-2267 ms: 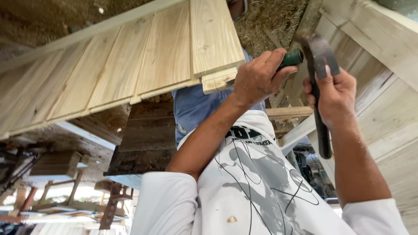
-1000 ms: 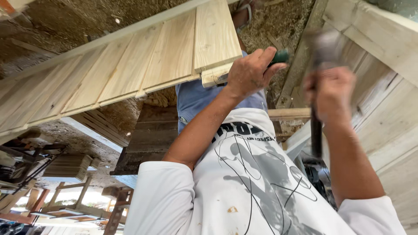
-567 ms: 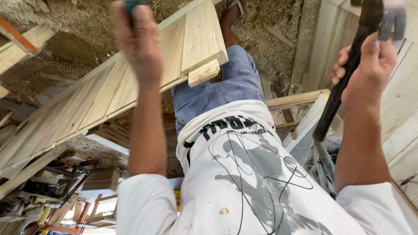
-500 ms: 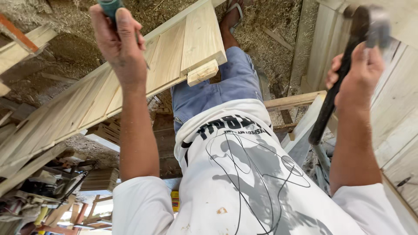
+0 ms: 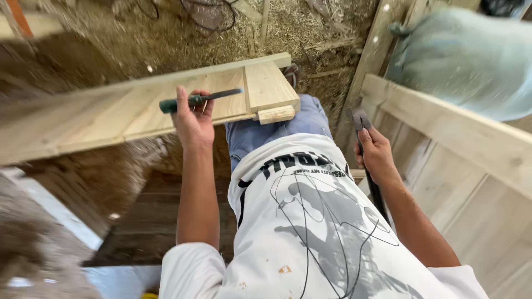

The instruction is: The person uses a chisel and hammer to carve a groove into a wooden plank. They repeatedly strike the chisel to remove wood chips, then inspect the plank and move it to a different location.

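while gripped, chisel (image 5: 199,100) (left hand (image 5: 194,124))

no packages, labels, signs or screens

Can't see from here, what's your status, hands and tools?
Left hand shut on green-handled chisel, over the plank panel. Right hand shut on hammer, low by the hip. Nothing between them.
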